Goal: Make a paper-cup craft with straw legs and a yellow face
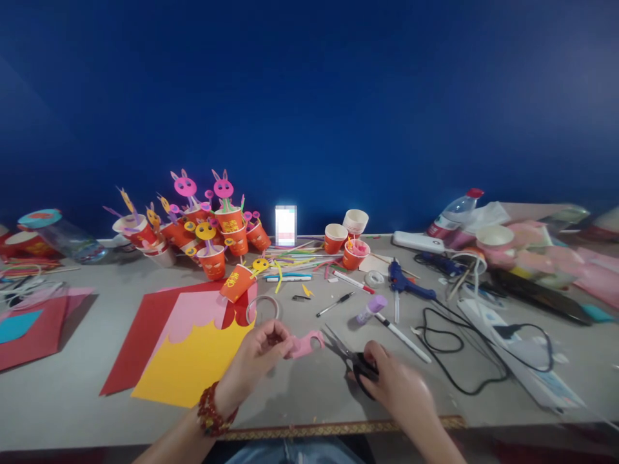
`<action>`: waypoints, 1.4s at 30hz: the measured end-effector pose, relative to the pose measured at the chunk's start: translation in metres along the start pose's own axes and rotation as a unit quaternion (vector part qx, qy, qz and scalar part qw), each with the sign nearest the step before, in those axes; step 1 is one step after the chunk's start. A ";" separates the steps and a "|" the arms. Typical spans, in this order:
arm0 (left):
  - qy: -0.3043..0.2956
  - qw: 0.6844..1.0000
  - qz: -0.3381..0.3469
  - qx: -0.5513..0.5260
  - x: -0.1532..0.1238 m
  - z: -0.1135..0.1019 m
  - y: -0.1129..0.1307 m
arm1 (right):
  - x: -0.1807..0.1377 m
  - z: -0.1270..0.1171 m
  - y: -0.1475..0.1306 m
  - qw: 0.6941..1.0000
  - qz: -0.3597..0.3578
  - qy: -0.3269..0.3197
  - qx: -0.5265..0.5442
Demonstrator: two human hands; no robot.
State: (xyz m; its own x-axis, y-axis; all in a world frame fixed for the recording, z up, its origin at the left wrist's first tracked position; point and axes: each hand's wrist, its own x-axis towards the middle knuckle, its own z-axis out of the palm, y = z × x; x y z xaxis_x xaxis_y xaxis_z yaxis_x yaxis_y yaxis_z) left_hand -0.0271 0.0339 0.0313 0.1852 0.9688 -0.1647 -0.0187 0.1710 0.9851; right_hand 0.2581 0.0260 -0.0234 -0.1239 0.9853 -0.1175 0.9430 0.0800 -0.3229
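My left hand [265,345] pinches a small pink paper piece [304,346] that has a rounded hole or notch near its right end. Fingers of my right hand [387,374] are wrapped round the black handles of a pair of scissors [355,361]. The blades are parted and point up and left, close to the right end of the pink piece. Left of my left hand lie yellow paper [193,361] with a scalloped edge, pink paper [181,309] and red paper [140,341], overlapping on the grey table.
Red paper cups [211,263] with paper animal faces crowd the back left. A glue gun [406,283], its black cord and a power strip [522,354] occupy the right. A glue stick [371,309], pen [335,304] and tape roll [264,311] lie beyond my hands.
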 end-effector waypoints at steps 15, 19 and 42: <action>0.032 0.996 0.018 -0.076 -0.009 0.015 -0.013 | -0.003 -0.019 -0.040 0.961 -0.098 -0.003 0.260; 0.026 0.994 0.035 -0.102 -0.015 0.025 -0.015 | -0.003 -0.006 -0.088 0.893 -0.145 0.011 0.427; 0.093 0.985 0.099 0.103 -0.042 0.013 -0.034 | -0.020 0.017 -0.063 0.851 -0.377 0.310 0.193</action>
State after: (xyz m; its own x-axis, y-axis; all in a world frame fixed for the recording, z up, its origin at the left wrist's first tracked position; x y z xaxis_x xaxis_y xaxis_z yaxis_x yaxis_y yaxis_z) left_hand -0.0213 -0.0146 0.0051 0.0149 0.9989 0.0438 0.1662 -0.0457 0.9850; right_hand 0.1958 -0.0012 -0.0167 -0.3487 0.5760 0.7394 0.4814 0.7869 -0.3860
